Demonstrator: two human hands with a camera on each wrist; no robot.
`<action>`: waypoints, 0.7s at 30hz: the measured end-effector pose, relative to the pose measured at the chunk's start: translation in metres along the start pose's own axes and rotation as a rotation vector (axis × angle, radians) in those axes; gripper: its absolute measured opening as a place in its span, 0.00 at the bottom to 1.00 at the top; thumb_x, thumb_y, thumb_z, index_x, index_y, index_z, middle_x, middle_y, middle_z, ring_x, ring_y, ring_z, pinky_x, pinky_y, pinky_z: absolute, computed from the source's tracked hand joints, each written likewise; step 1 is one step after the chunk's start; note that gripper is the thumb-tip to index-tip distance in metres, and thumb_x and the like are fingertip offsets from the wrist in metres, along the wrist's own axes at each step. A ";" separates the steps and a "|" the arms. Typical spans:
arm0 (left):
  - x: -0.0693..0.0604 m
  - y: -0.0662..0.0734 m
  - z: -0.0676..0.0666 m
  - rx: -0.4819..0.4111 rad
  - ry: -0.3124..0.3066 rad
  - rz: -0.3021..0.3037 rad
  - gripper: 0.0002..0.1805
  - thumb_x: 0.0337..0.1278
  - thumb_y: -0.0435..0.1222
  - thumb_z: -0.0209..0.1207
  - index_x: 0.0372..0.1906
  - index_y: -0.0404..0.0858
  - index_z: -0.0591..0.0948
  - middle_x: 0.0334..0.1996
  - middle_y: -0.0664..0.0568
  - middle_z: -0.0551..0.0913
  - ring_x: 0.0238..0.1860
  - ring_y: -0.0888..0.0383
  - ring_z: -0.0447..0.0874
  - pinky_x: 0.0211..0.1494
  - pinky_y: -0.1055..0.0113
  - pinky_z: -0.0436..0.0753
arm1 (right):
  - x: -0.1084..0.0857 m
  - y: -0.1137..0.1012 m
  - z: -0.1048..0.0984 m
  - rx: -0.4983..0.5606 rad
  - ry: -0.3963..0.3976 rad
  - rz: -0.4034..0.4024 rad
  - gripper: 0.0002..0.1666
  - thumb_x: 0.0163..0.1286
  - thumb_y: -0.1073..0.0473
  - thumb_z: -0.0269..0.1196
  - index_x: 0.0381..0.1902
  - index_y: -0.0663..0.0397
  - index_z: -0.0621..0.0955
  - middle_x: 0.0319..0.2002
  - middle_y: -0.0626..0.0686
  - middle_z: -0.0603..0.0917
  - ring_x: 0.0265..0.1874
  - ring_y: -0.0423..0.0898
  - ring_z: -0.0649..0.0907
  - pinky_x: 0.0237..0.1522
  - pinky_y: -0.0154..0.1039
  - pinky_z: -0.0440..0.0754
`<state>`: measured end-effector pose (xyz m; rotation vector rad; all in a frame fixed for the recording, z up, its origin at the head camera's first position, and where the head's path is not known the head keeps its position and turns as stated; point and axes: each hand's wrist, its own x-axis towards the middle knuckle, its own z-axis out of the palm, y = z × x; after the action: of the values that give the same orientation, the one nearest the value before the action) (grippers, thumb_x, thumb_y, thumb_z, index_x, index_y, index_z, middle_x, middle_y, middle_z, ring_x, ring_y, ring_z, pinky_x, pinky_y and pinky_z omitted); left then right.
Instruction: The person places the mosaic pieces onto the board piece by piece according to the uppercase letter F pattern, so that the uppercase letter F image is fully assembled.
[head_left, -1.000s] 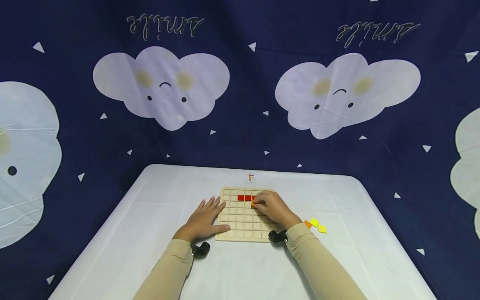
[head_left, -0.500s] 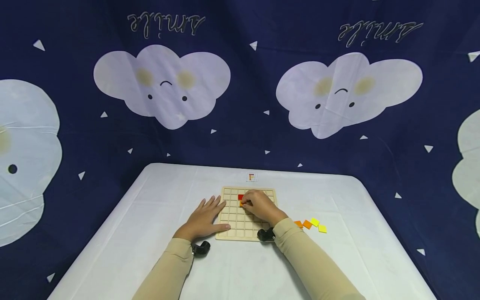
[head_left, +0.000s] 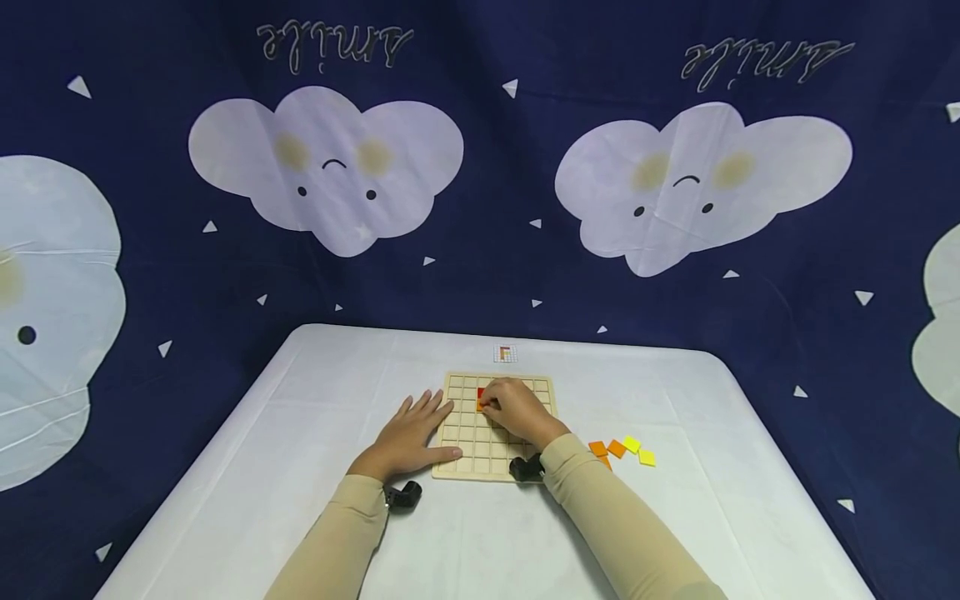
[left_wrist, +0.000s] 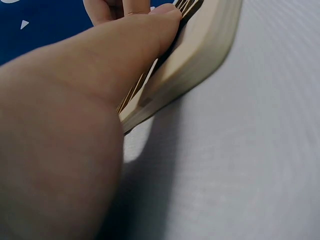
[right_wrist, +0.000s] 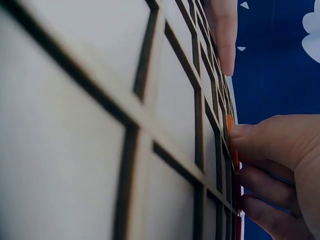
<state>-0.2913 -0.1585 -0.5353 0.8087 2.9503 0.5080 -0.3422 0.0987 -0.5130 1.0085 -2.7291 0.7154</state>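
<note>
A light wooden grid board point(head_left: 467, 473) lies on the white table. My left hand point(head_left: 405, 439) rests on its left edge with the fingers spread; in the left wrist view the thumb point(left_wrist: 145, 35) lies over the board's rim. Over the upper part of the grid, my right hand point(head_left: 521, 412) pinches a small orange square tile point(right_wrist: 230, 127) at the board's surface, thumb against it. A red tile point(head_left: 481, 392) shows in the cell just above; the fingers and back of the right hand hide the cells to its right.
To the right of the board, loose orange tiles point(head_left: 616, 448) and yellow tiles point(head_left: 647, 457) lie beside my right sleeve. A small printed card point(head_left: 506, 354) with a grid pattern lies beyond the board's far edge. A dark blue cloth with clouds point(head_left: 326, 171) hangs behind the table.
My right hand has moved left across the board with the orange tile, from below the right end of the red row to below its left end. My left hand stays put.
</note>
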 end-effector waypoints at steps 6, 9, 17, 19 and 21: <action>0.000 0.001 -0.001 0.001 0.001 0.004 0.54 0.63 0.72 0.56 0.84 0.43 0.62 0.84 0.44 0.52 0.83 0.44 0.43 0.82 0.45 0.40 | 0.000 0.000 0.000 0.001 -0.001 0.010 0.04 0.69 0.66 0.74 0.40 0.54 0.91 0.44 0.51 0.90 0.49 0.50 0.87 0.57 0.46 0.84; 0.000 0.001 -0.001 0.002 0.005 0.008 0.54 0.63 0.72 0.56 0.84 0.43 0.62 0.84 0.44 0.52 0.83 0.44 0.43 0.82 0.45 0.40 | -0.001 0.001 0.000 0.008 -0.001 0.018 0.04 0.69 0.66 0.74 0.40 0.54 0.91 0.45 0.51 0.89 0.50 0.50 0.86 0.58 0.46 0.83; 0.000 0.001 -0.001 0.008 0.004 0.011 0.54 0.63 0.72 0.55 0.84 0.42 0.62 0.83 0.43 0.52 0.83 0.44 0.43 0.82 0.45 0.40 | -0.016 0.007 -0.008 0.085 0.044 0.029 0.06 0.70 0.65 0.72 0.43 0.55 0.91 0.46 0.49 0.89 0.50 0.49 0.86 0.57 0.46 0.84; 0.000 0.001 -0.001 0.006 0.005 0.012 0.54 0.63 0.72 0.55 0.84 0.42 0.62 0.83 0.43 0.53 0.83 0.44 0.43 0.82 0.45 0.40 | -0.022 0.008 -0.013 0.103 0.068 0.024 0.07 0.70 0.66 0.72 0.44 0.57 0.91 0.46 0.50 0.89 0.49 0.49 0.87 0.56 0.47 0.84; 0.000 0.001 -0.001 0.006 0.009 0.011 0.54 0.63 0.72 0.56 0.84 0.42 0.62 0.83 0.43 0.53 0.83 0.44 0.44 0.82 0.45 0.40 | -0.029 0.011 -0.020 0.116 0.090 0.025 0.08 0.70 0.66 0.72 0.46 0.58 0.90 0.47 0.50 0.89 0.49 0.49 0.87 0.55 0.47 0.85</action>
<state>-0.2907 -0.1581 -0.5336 0.8258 2.9585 0.5053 -0.3278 0.1326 -0.5088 0.9414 -2.6540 0.9099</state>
